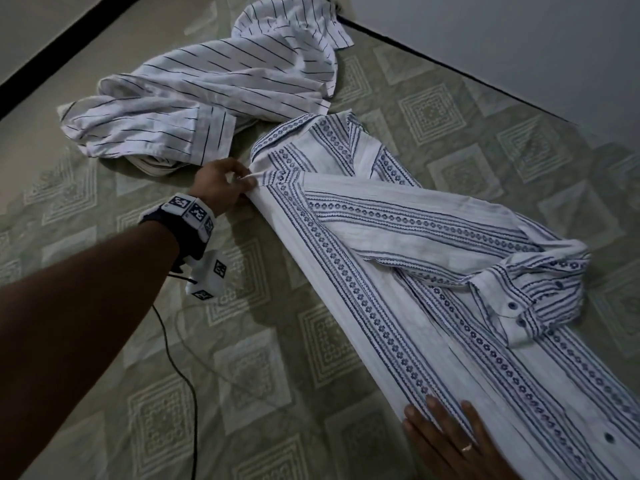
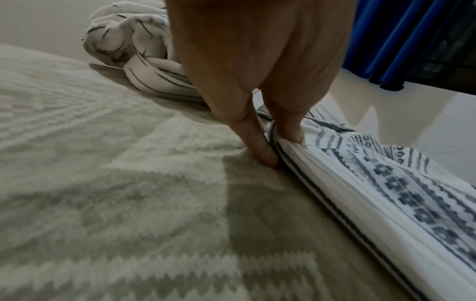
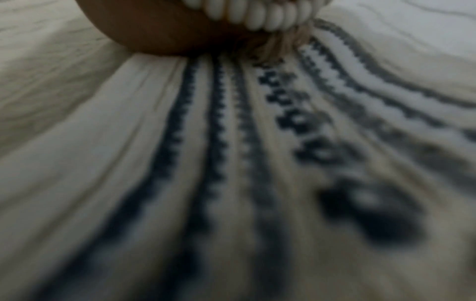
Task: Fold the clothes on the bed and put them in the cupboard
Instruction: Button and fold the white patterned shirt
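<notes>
A white shirt with blue patterned stripes [image 1: 398, 271] lies folded lengthwise on the bed, one sleeve laid across its body. My left hand [image 1: 239, 181] pinches the folded edge just below the collar. In the left wrist view the thumb and a finger of that hand [image 2: 274, 142] squeeze the shirt's edge [image 2: 360, 193] against the bedcover. My right hand [image 1: 446, 438] lies flat with straight fingers on the shirt's lower part. The right wrist view shows only blurred shirt fabric [image 3: 231, 163] close up. A second white shirt with thin dark stripes [image 1: 207, 88] lies crumpled beyond the collar.
The bedcover [image 1: 277, 393] is olive with pale square patterns. A black cable [image 1: 180, 368] trails from my left wrist across it. A wall [image 1: 519, 39] runs along the bed's far right edge. A blue curtain [image 2: 399, 40] hangs beyond the bed.
</notes>
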